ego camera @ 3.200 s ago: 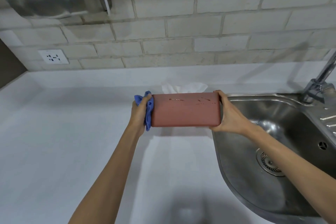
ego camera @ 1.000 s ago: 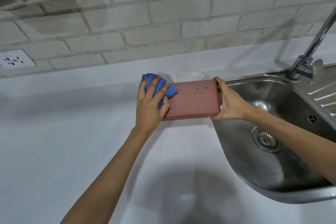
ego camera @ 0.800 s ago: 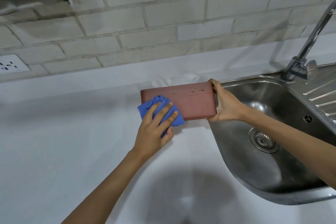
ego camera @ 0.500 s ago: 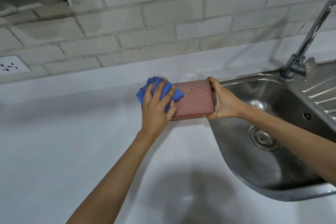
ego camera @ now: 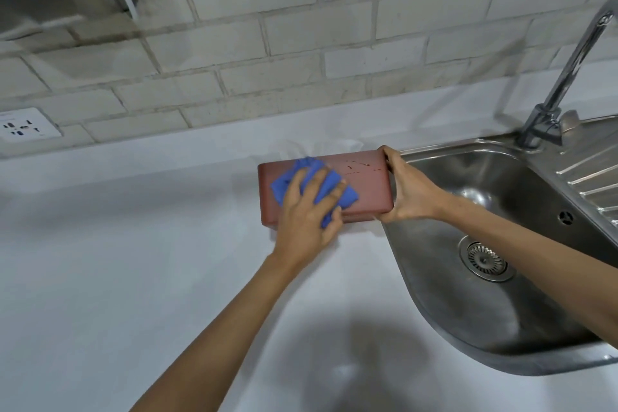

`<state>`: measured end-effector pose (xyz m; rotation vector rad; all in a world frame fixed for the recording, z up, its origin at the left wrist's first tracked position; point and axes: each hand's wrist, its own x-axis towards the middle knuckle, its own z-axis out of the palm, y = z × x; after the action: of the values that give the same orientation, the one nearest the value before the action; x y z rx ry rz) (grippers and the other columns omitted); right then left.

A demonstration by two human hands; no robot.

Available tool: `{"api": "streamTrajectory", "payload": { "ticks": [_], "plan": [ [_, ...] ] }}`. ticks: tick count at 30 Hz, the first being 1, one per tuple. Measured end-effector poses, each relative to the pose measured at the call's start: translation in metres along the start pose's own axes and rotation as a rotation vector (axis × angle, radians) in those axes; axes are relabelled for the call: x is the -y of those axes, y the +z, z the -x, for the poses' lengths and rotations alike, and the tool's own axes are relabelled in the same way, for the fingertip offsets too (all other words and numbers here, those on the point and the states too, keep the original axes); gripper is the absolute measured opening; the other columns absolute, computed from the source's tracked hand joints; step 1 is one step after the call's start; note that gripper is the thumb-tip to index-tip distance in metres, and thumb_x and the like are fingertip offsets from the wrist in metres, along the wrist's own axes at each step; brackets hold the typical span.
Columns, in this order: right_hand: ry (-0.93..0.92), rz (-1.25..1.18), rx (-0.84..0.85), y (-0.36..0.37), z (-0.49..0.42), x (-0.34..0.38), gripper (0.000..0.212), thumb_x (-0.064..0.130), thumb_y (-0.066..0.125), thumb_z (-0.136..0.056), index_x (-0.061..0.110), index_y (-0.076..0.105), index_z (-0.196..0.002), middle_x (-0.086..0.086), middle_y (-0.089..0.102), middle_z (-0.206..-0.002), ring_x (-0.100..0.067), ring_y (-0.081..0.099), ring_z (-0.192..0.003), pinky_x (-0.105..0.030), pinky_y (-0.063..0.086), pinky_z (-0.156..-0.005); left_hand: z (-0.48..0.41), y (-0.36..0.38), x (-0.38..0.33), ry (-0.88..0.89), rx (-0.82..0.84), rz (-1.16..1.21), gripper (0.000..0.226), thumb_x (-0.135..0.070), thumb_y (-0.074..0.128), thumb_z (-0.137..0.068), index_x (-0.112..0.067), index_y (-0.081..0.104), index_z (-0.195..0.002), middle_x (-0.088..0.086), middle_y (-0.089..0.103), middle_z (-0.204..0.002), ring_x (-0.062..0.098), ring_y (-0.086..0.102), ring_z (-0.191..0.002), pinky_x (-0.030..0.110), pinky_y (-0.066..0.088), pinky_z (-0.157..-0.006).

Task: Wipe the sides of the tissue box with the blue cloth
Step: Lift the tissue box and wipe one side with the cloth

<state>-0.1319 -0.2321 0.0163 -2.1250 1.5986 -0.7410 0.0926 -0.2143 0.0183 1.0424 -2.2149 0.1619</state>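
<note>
A reddish-brown tissue box [ego camera: 366, 187] stands on the white counter, its long side facing me, with small dark marks near its upper right. White tissue [ego camera: 321, 146] shows faintly behind its top edge. My left hand [ego camera: 306, 214] presses a crumpled blue cloth [ego camera: 316, 182] flat against the left half of that front side. My right hand [ego camera: 409, 192] grips the box's right end, thumb over the top corner, beside the sink.
A steel sink [ego camera: 485, 244] with a round drain lies right of the box, its tap [ego camera: 565, 77] and draining board at the far right. A brick wall runs behind, with a white socket [ego camera: 26, 125] at the left. White counter [ego camera: 117, 261] spreads left and toward me.
The cloth moved from the box's left end onto its front side. In the last second my left hand rubbed it up and down there; it now sits lower and further right.
</note>
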Motion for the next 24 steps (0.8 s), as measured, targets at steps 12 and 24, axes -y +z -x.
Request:
{"api": "streamTrajectory", "payload": {
  "ticks": [12,24],
  "plan": [
    [-0.019,-0.049,0.001,0.002,0.0,0.0,0.102,0.033,0.084,-0.046,0.013,0.027,-0.128,0.0,0.052,-0.11,-0.021,0.057,-0.096,-0.032,0.051,-0.075,0.032,-0.013,0.034,0.252,0.028,-0.167,0.036,-0.007,0.067,-0.073,-0.006,0.073,-0.108,0.022,0.068,-0.115,0.04,0.061,-0.109,0.048,0.046,-0.095],
    [-0.029,-0.063,0.027,-0.001,-0.001,0.0,0.102,0.03,0.084,-0.047,0.013,0.026,-0.129,-0.002,0.053,-0.112,-0.024,0.057,-0.1,-0.037,0.052,-0.079,0.025,-0.007,0.03,0.254,0.042,-0.114,0.034,-0.014,0.061,-0.075,-0.008,0.074,-0.106,0.018,0.069,-0.115,0.04,0.066,-0.102,0.044,0.051,-0.091]
  ]
}}
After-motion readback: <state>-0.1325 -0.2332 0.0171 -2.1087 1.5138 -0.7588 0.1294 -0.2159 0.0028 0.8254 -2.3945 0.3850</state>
